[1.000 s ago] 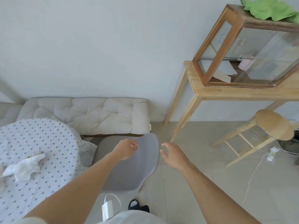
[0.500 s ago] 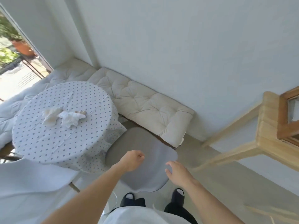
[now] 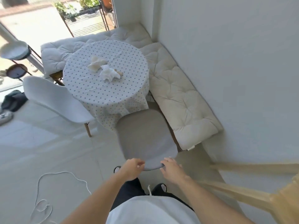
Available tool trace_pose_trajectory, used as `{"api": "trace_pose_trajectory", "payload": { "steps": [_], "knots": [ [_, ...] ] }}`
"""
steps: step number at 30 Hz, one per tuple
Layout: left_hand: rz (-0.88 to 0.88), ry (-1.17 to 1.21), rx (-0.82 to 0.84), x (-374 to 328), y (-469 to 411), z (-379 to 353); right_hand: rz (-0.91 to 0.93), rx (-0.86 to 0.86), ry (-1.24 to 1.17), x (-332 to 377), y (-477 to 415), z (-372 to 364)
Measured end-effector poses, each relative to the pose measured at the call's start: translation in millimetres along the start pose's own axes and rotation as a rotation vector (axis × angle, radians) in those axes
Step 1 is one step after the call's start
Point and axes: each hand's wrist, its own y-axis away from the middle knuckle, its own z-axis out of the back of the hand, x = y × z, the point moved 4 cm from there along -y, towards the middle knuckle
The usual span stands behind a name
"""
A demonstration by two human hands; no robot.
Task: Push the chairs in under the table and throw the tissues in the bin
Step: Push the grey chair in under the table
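A grey chair (image 3: 144,136) stands in front of me, its front at the drape of the round table (image 3: 90,88) with the dotted cloth. My left hand (image 3: 131,168) and my right hand (image 3: 172,168) both grip the top edge of its backrest. A white chair (image 3: 55,101) stands to the left of the table, pulled out at an angle. Two crumpled tissues (image 3: 105,69) lie in the middle of the tabletop. No bin is in view.
A cushioned corner bench (image 3: 179,97) runs along the wall behind and right of the table. A wooden table leg (image 3: 242,196) slants at lower right. A white cable (image 3: 53,189) loops on the floor at left. Shoes and dark cloth (image 3: 11,102) lie far left.
The view has swung left and now takes in the whole table. Both hands, which hovered over the grey chair's back, have closed on its top edge.
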Motion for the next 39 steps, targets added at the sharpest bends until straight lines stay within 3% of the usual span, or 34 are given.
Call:
{"api": "trace_pose_trajectory", "payload": {
  "steps": [8,12,16,22,26,39],
  "knots": [
    [0.004,-0.006,-0.109,8.9,9.6,-44.9,-0.032,-0.055,0.111,-24.9,-3.8,2.4],
    [0.02,-0.038,-0.099,10.0,0.6,-60.5,-0.034,-0.078,0.109,-36.1,-3.6,-2.5],
    [0.023,-0.043,-0.188,5.4,-10.1,-69.1,-0.1,-0.15,0.029,-46.1,-12.5,-5.9],
    [0.024,-0.079,-0.362,-0.7,-11.1,-67.6,-0.123,-0.187,-0.048,-56.2,-22.2,-13.3],
    [0.051,-0.075,-0.381,0.9,-12.9,-63.0,-0.065,-0.27,0.036,-49.2,-25.9,-11.3],
    [0.048,-0.082,-0.4,23.7,-47.3,-3.3,-0.093,-0.261,0.148,-1.0,-73.1,32.2]
  ]
}}
